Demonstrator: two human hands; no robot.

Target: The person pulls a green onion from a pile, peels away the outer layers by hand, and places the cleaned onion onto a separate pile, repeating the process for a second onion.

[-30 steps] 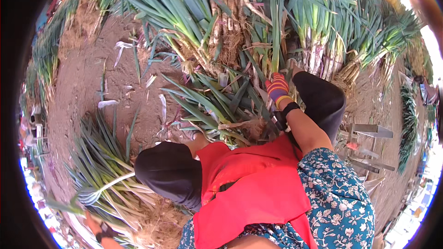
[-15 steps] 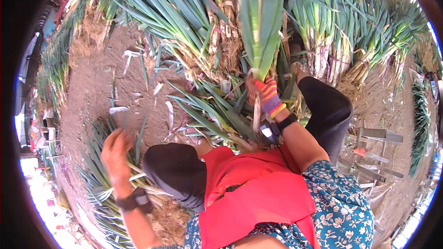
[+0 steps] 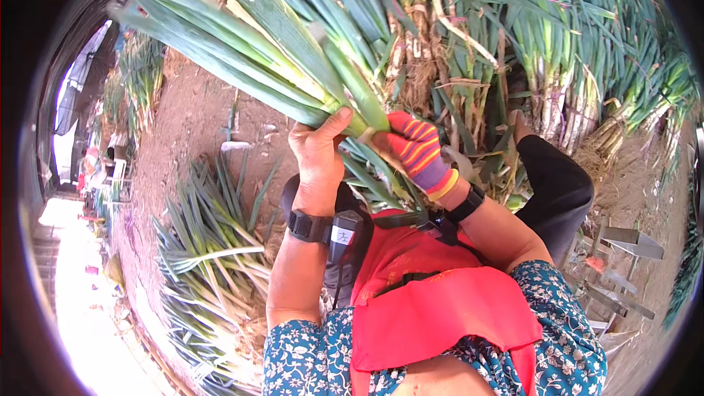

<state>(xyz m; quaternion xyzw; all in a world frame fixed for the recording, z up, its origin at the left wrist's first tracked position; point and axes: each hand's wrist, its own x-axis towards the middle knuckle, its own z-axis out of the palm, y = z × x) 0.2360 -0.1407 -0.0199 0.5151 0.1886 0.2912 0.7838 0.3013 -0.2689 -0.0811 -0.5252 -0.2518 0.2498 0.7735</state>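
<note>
A big green onion (image 3: 290,66) with broad leaves is raised in front of me, its leaves pointing to the far left. My bare left hand (image 3: 318,150) is closed round the lower leaves, thumb on top. Close beside it, my right hand (image 3: 422,152), in a striped knit glove, grips the onion's lower end; its fingers partly hide the pale stem. Below the hands, loose green leaves (image 3: 370,172) lie between my knees. On the ground to my left is a pile of green onions (image 3: 213,257), roots toward me.
Tied bundles of green onions (image 3: 561,66) stand along the far side, some bound with pink ties. A metal frame (image 3: 623,242) is at the right. Bare soil (image 3: 194,114) with scraps of leaf stretches to the left, where more bundles (image 3: 139,70) stand.
The green onion has tipped from upright to the far left. My left hand has come up from beside the pile and taken hold of its leaves.
</note>
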